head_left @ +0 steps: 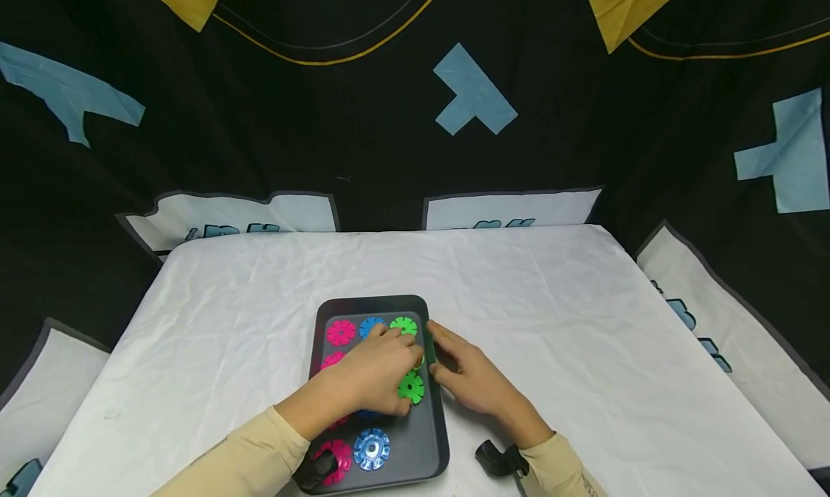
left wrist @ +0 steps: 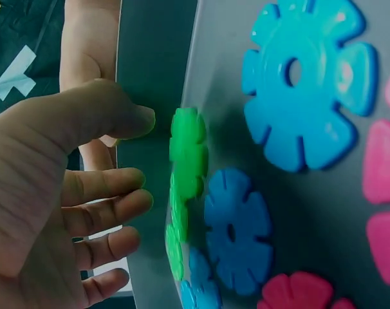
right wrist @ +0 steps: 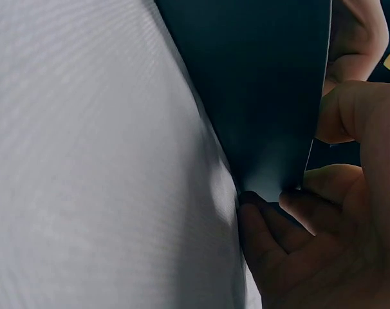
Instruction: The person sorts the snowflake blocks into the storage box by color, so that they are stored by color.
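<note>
A dark grey rectangular tray (head_left: 415, 450) carries notched, flower-shaped plastic discs in columns. Pink discs (head_left: 340, 332) run down the left, blue discs (head_left: 372, 449) down the middle and green discs (head_left: 411, 387) down the right. Over the right column reaches my left hand (head_left: 379, 371), hiding part of the tray. In the left wrist view its thumb and fingers are spread apart close to the upright-looking green discs (left wrist: 188, 151), with nothing between them. My right hand (head_left: 476, 374) is at the tray's right side, fingertips against the outer wall (right wrist: 266, 96) and thumb near the rim.
A white cloth (head_left: 551, 302) covers the table beneath the tray. Behind it hangs a black curtain (head_left: 363, 144) with blue and yellow shapes. Dark wrist straps (head_left: 496, 459) are on both forearms.
</note>
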`<state>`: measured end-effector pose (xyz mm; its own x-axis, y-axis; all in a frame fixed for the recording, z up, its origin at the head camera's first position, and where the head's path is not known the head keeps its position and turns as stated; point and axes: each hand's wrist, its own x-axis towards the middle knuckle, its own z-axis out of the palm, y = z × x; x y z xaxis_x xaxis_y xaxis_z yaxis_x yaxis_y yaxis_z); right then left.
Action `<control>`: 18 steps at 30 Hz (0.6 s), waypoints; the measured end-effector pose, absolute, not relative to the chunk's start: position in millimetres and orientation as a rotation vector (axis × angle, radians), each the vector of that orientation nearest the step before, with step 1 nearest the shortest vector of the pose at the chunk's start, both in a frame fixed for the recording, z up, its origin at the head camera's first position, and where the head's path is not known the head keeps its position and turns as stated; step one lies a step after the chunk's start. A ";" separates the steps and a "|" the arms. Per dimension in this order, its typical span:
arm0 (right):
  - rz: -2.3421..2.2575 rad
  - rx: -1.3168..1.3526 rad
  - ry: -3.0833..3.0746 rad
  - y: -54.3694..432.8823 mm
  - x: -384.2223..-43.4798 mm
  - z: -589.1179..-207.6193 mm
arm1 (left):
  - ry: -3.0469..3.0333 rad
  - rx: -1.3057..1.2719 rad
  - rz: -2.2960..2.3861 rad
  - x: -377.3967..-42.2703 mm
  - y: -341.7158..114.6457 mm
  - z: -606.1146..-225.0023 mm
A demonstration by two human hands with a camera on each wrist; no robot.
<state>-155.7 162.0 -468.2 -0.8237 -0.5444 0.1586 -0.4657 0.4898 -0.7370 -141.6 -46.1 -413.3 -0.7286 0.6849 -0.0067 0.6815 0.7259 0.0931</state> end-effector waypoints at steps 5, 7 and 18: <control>-1.248 -0.867 2.631 159.8 -154.9 -467.5 | 2.914 1.101 0.235 -138.4 -60.5 -412.0; -1.244 -0.857 2.630 158.9 -154.1 -467.3 | 2.945 1.085 0.296 -136.4 -68.8 -411.4; -1.261 -0.822 2.647 156.1 -151.8 -467.0 | 3.116 0.809 0.889 -113.2 -121.0 -401.7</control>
<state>-151.8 156.1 -467.0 -0.8499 -0.5082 0.1396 -0.4286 0.5125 -0.7441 -113.2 -121.0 -401.7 -0.8643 0.3952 0.3110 0.4999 0.7434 0.4444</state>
